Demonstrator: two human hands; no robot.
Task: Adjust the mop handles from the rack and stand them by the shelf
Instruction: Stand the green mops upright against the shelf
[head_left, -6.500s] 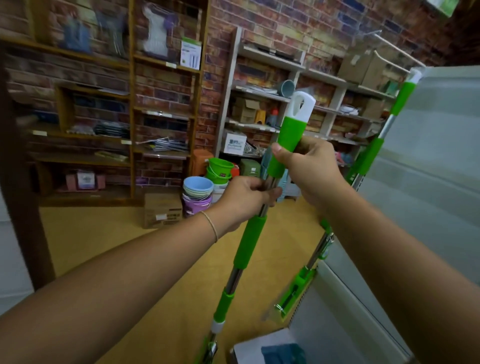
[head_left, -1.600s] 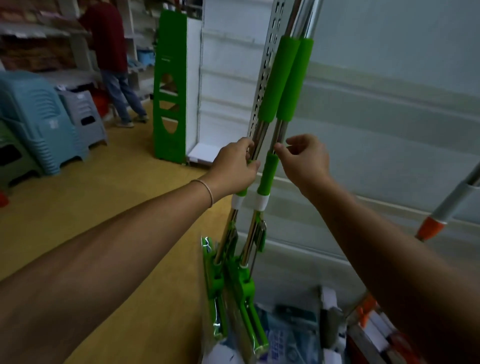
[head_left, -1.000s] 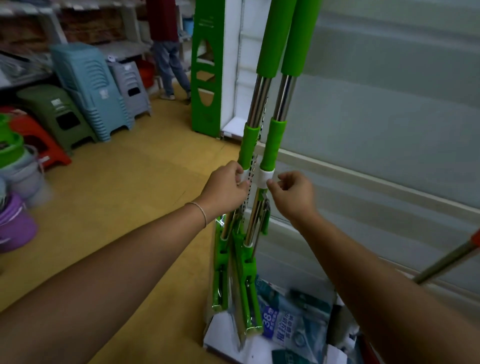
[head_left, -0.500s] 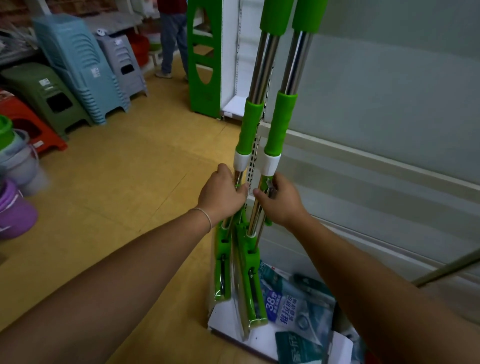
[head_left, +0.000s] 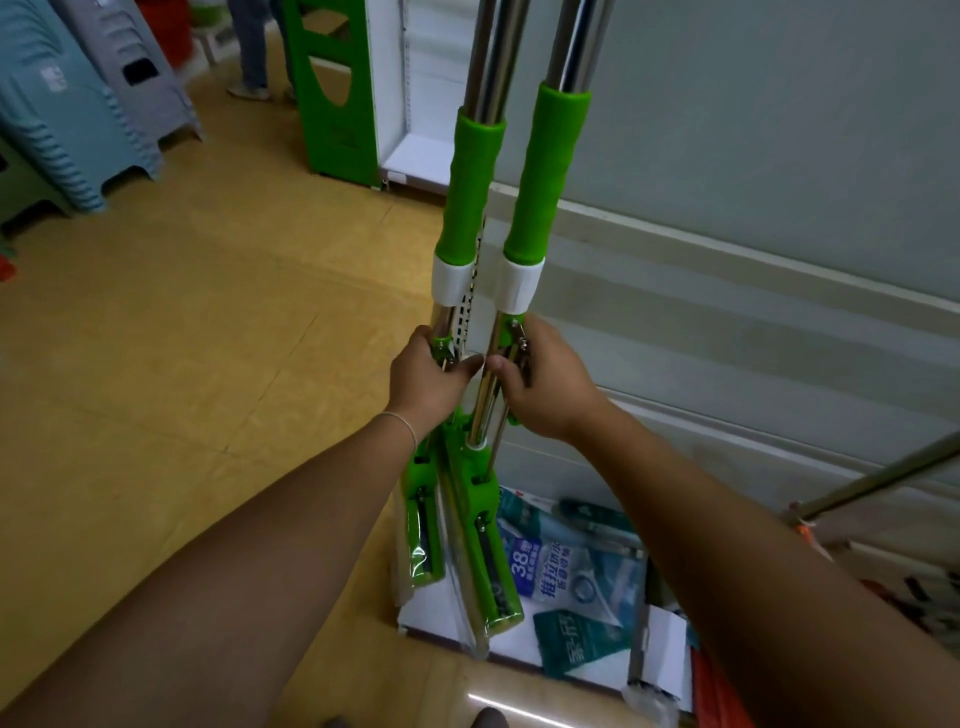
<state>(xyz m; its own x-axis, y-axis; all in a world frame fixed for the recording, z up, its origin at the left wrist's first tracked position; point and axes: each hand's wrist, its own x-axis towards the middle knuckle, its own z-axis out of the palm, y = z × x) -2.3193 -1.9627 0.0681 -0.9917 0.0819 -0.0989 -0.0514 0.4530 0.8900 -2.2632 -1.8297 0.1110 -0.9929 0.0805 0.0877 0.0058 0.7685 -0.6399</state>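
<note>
Two green mops with steel poles stand upright side by side against the pale shelf panel (head_left: 753, 156). My left hand (head_left: 426, 376) grips the lower steel pole of the left mop (head_left: 470, 182), just under its white collar. My right hand (head_left: 545, 382) grips the lower pole of the right mop (head_left: 545, 171) at its metal lever. Both green mop heads (head_left: 485, 561) point down onto the white base of the shelf.
Blue packaged goods (head_left: 566, 566) lie on the shelf base by the mop heads. Another steel pole with orange parts (head_left: 878, 478) slants in at the right. Stacked plastic stools (head_left: 67, 104) and a green shelf end (head_left: 332, 88) stand behind; a person's legs (head_left: 252, 47) show far back.
Both hands have slid down the two poles, from the green sleeves to below the white collars. The view has tilted lower, toward the mop heads.
</note>
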